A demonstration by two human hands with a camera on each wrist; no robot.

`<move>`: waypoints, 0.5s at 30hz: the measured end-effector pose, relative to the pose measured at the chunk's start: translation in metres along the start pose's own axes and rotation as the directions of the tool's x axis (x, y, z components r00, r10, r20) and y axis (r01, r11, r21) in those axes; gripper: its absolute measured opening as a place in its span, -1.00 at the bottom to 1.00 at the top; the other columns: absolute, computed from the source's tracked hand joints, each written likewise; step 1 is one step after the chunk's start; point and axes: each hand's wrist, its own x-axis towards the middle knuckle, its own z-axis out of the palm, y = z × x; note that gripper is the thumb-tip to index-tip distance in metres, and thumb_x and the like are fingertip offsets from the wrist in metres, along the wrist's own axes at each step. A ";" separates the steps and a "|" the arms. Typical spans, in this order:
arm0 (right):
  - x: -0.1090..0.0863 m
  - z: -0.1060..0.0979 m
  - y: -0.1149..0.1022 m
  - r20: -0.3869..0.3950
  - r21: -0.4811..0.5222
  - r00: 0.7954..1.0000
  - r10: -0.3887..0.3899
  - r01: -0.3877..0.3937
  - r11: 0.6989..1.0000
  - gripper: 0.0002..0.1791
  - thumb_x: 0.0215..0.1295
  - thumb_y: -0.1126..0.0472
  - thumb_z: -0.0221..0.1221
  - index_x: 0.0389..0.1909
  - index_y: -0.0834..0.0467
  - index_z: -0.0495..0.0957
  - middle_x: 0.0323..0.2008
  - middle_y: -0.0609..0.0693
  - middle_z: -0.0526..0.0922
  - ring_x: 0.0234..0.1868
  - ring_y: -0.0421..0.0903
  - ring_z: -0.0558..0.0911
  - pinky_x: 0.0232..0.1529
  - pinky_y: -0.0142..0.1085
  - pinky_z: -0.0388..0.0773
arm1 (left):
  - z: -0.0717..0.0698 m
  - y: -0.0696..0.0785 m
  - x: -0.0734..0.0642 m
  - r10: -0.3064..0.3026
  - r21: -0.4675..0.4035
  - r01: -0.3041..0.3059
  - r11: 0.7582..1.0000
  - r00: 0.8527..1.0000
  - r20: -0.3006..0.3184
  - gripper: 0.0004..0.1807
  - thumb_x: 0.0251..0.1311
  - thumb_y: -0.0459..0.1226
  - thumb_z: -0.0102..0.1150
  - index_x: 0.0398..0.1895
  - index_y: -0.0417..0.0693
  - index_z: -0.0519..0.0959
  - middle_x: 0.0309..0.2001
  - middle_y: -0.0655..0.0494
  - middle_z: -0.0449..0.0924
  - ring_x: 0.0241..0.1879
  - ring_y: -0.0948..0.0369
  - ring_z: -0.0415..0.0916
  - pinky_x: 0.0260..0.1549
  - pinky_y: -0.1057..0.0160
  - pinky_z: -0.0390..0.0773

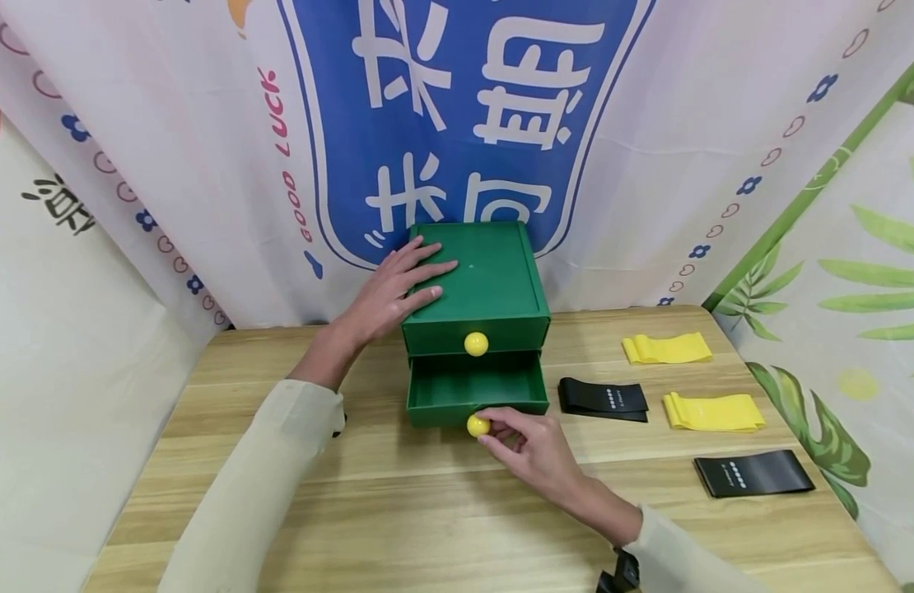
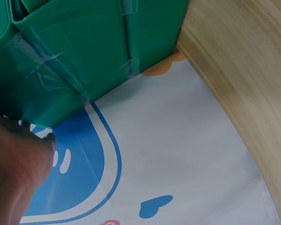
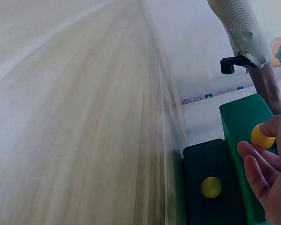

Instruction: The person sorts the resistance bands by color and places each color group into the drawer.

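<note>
A green two-drawer box (image 1: pixel 472 276) stands at the back of the table. My left hand (image 1: pixel 386 296) rests on the left part of its top, fingers spread and fairly straight. The lower drawer (image 1: pixel 477 383) is pulled part way out, and no contents show inside. Thumb and fingertips of my right hand (image 1: pixel 531 453) pinch the yellow ball knob (image 1: pixel 477 425) on its front. Above it, the upper drawer (image 1: pixel 516 335) is closed, with its own yellow knob (image 1: pixel 476 344). In the left wrist view, strips of clear tape (image 2: pixel 49 58) cross the box's side.
Right of the box lie folded bands: a black band (image 1: pixel 603 399), another black band (image 1: pixel 753 473), a yellow band (image 1: pixel 668 348) and a second yellow band (image 1: pixel 714 412). They rest on the wooden table (image 1: pixel 398 527). A printed cloth (image 1: pixel 605 206) hangs right behind the box.
</note>
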 end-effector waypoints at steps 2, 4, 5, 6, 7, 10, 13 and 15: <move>-0.001 0.000 -0.001 0.000 0.003 1.000 -0.005 0.005 1.000 -0.69 0.31 0.36 0.44 0.05 0.13 0.73 -0.22 -0.03 0.82 -0.36 -0.32 0.70 -0.48 -0.40 0.68 | 0.000 0.000 0.000 0.001 -0.003 -0.001 1.000 1.000 -0.001 -0.43 0.58 0.07 -0.05 0.57 0.24 0.43 0.67 0.06 0.14 0.72 0.07 -0.27 0.63 -0.25 -0.27; -0.003 0.001 -0.001 0.000 0.008 1.000 -0.012 0.012 1.000 -0.69 0.31 0.37 0.43 0.06 0.14 0.72 -0.22 -0.02 0.82 -0.36 -0.31 0.71 -0.48 -0.38 0.68 | 0.000 0.000 0.000 0.003 -0.008 -0.003 1.000 1.000 -0.002 -0.43 0.58 0.07 -0.05 0.57 0.24 0.43 0.67 0.06 0.15 0.72 0.07 -0.27 0.63 -0.25 -0.28; -0.004 0.001 -0.001 -0.001 0.010 1.000 -0.016 0.016 1.000 -0.68 0.31 0.38 0.43 0.06 0.15 0.72 -0.22 -0.02 0.82 -0.36 -0.31 0.71 -0.49 -0.37 0.69 | 0.000 0.000 -0.001 0.004 -0.009 -0.004 1.000 1.000 -0.004 -0.43 0.57 0.06 -0.04 0.57 0.24 0.44 0.67 0.06 0.15 0.72 0.07 -0.26 0.62 -0.25 -0.27; -0.004 0.001 -0.001 0.000 0.011 1.000 -0.021 0.021 1.000 -0.68 0.31 0.38 0.43 0.06 0.15 0.72 -0.22 -0.02 0.82 -0.37 -0.31 0.71 -0.49 -0.36 0.69 | 0.000 0.000 -0.001 0.006 -0.010 -0.006 1.000 1.000 -0.006 -0.43 0.57 0.05 -0.04 0.57 0.23 0.44 0.67 0.05 0.16 0.72 0.06 -0.26 0.62 -0.25 -0.27; -0.005 0.001 -0.001 0.001 0.013 1.000 -0.024 0.024 1.000 -0.68 0.31 0.39 0.43 0.06 0.15 0.72 -0.22 -0.02 0.82 -0.36 -0.31 0.71 -0.49 -0.35 0.69 | 0.000 0.000 -0.001 0.008 -0.010 -0.008 1.000 1.000 -0.008 -0.43 0.57 0.05 -0.03 0.57 0.23 0.44 0.67 0.05 0.16 0.72 0.06 -0.26 0.62 -0.26 -0.27; -0.007 0.001 -0.003 0.005 0.009 1.000 -0.028 0.028 1.000 -0.68 0.31 0.39 0.42 0.07 0.15 0.72 -0.22 -0.02 0.82 -0.36 -0.31 0.71 -0.49 -0.36 0.69 | 0.000 0.000 -0.001 0.013 -0.012 -0.013 1.000 1.000 -0.011 -0.44 0.56 0.02 -0.01 0.56 0.21 0.45 0.67 0.04 0.16 0.72 0.05 -0.26 0.62 -0.26 -0.27; -0.009 0.001 -0.005 0.007 0.003 1.000 -0.030 0.030 1.000 -0.68 0.30 0.39 0.43 0.06 0.15 0.72 -0.22 -0.02 0.82 -0.35 -0.32 0.71 -0.49 -0.39 0.68 | 0.000 0.000 -0.001 0.013 -0.013 -0.013 1.000 1.000 -0.011 -0.44 0.56 0.02 -0.01 0.56 0.21 0.45 0.67 0.04 0.16 0.72 0.05 -0.26 0.62 -0.27 -0.26; -0.010 0.001 -0.006 0.007 -0.002 0.999 -0.035 0.035 0.999 -0.68 0.30 0.39 0.43 0.06 0.15 0.72 -0.23 -0.02 0.82 -0.35 -0.33 0.71 -0.48 -0.41 0.67 | 0.000 0.000 0.000 0.012 -0.014 -0.012 1.000 1.000 -0.013 -0.44 0.57 0.02 -0.02 0.56 0.22 0.45 0.67 0.04 0.16 0.72 0.06 -0.26 0.62 -0.27 -0.26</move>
